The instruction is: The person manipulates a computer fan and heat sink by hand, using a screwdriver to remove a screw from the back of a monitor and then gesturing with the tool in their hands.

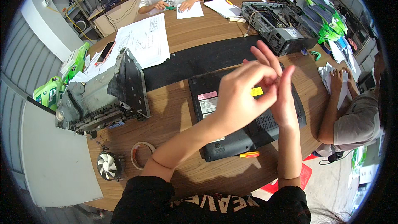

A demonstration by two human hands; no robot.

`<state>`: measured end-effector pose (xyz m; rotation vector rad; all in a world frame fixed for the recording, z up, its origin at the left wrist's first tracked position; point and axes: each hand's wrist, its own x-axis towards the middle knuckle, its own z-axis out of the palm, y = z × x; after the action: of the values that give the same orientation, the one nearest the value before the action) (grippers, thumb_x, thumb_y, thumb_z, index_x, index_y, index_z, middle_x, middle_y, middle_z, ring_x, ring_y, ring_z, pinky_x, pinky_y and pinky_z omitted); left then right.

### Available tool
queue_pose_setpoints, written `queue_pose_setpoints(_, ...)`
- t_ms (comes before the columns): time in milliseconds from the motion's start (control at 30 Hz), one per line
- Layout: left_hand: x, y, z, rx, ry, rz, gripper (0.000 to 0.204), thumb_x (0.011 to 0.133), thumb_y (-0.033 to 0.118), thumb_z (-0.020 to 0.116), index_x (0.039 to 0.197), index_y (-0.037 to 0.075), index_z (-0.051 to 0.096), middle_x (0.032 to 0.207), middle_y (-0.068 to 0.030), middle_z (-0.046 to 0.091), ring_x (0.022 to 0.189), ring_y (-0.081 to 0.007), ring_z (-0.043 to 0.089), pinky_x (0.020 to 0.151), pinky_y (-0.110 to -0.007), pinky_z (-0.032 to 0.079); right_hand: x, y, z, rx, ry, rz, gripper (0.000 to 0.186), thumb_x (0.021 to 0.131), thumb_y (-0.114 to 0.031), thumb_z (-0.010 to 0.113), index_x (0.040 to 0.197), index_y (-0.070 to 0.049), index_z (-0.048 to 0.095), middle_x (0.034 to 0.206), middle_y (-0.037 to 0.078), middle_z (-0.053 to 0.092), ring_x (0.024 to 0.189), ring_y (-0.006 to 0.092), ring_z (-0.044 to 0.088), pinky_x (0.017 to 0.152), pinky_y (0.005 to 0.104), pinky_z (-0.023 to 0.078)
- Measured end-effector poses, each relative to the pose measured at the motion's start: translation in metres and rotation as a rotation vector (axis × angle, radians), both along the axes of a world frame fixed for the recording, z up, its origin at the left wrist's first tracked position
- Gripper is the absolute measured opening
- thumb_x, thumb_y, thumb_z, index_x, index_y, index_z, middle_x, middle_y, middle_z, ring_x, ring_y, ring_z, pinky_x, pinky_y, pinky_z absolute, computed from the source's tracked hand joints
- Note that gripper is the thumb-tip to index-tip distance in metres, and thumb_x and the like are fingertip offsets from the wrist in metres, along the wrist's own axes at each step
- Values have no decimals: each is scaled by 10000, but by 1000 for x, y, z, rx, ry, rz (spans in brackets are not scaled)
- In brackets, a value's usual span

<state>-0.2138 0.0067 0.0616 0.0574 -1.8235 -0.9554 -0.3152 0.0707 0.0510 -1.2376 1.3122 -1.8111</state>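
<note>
Screwdriver (249,154): orange-handled, lying on the bench (174,112) against the laptop's near edge, below both hands.
Laptop (232,141): black, underside up, directly beneath the raised hands.
Left hand (242,95): raised, fingers curled, pressed against the right; holds nothing I can make out.
Right hand (282,87): raised, fingers extended, touching the left.

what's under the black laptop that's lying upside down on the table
The laptop rests on the wooden table, its far edge meeting a black mat. Anything beneath it is hidden.
</note>
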Motion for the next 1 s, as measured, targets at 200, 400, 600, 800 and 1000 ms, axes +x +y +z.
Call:
queue_pose_setpoints(200,2,-16,1,-74,36,84,146,760,-24,650,881,16,578,789,-97,619,685,-213,645,601,-328,500,-27,8,-3,106,142,224,611,973,-502,373,1290,13,461,1248,134,535,1213,220,466,1046,336,324)
queue_pose_setpoints(400,0,-14,0,17,-14,73,94,818,21,657,890,20,597,851,-55,647,739,-109,626,624,-245,479,-48,6,-4,84,261,403,647,848,-317,692,1325,19,413,1222,116,550,1196,200,481,1022,350,370)
queue_pose_setpoints(600,5,-18,-1,305,-81,-120,166,847,38,656,986,28,565,862,-12,623,695,-46,573,559,-212,425,-50,9,-4,232,507,582,585,810,-185,729,1284,-4,438,1098,113,596,992,180,573,912,339,458)
queue_pose_setpoints(800,6,-31,2,251,17,-66,310,841,4,652,1128,14,535,892,-38,641,804,-62,588,684,-191,435,-50,7,-4,229,437,624,286,855,-84,653,1109,-5,547,989,71,611,954,160,586,870,307,472)
queue_pose_setpoints(1000,12,-39,8,391,52,-100,468,841,2,660,1252,38,438,830,-24,624,784,-72,579,731,-214,453,-66,26,9,206,67,541,546,826,-9,605,1323,-14,381,929,75,603,822,158,616,749,276,498)
